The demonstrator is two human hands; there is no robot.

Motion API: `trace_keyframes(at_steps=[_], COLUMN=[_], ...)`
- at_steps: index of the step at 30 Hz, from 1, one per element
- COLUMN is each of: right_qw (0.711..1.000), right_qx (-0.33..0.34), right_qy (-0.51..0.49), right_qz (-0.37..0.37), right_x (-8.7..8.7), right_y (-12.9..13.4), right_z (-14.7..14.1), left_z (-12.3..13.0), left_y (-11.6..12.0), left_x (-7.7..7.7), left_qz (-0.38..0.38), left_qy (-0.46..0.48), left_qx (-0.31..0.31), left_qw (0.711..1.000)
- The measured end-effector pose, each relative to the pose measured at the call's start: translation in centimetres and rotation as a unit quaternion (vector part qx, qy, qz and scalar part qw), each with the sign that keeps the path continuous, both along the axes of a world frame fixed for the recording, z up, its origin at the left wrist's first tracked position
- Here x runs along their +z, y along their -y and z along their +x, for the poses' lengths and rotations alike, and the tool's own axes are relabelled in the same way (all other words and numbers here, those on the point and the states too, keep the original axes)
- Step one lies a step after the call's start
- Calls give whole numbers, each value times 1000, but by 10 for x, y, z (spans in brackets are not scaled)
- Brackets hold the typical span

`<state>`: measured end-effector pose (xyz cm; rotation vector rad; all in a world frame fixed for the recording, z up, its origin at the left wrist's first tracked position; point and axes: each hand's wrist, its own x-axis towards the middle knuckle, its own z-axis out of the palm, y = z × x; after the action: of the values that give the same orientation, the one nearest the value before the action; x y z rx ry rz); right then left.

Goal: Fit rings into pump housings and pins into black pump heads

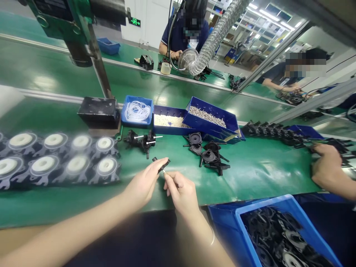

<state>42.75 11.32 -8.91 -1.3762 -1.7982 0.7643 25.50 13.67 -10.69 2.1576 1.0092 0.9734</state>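
My left hand (pixel 145 182) pinches a small black plastic part (pixel 162 164) just above the green table. My right hand (pixel 180 190) meets it from the right, fingertips closed on a tiny pale piece (pixel 164 172) at the part's lower end. Two black parts fitted with white pins (pixel 143 140) lie beyond my hands. A cluster of black round housings (pixel 207 152) lies to their right. Behind them stand blue trays: one with white rings (pixel 137 111), one with pale small pieces (pixel 168 121), one with metal pins (pixel 207 116).
Two rows of black housings with white discs (pixel 55 155) fill the left. A black machine base (pixel 98 111) stands behind them. A blue bin of black parts (pixel 280 237) sits at lower right. Another person's hand (pixel 328 167) works at the right, by a row of black parts (pixel 272 130). Two people sit across the belt.
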Motion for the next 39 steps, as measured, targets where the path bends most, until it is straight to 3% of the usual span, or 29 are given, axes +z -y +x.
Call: trace_keyframes(at_steps=[3, 13, 21, 28, 33, 39], right_qw=[1000, 999, 974, 967, 966, 968], right_qx=[10, 30, 1, -13, -14, -14], right_qy=[12, 13, 142, 122, 116, 110], right_qz=[-5, 8, 177, 226, 230, 226], right_x=[4, 13, 1, -8, -9, -12], right_y=[-1, 3, 6, 1, 0, -1], right_z=[0, 0, -4, -10, -9, -10], left_z=[2, 0, -1, -2, -5, -4], left_y=[1, -1, -2, 0, -3, -1], left_x=[-3, -3, -1, 10, 7, 6], left_qz=[-2, 54, 100, 17, 62, -8], left_qy=[18, 16, 1, 27, 8, 23], left_qx=[28, 39, 21, 54, 14, 26], left_qw=[999, 998, 995, 998, 998, 999])
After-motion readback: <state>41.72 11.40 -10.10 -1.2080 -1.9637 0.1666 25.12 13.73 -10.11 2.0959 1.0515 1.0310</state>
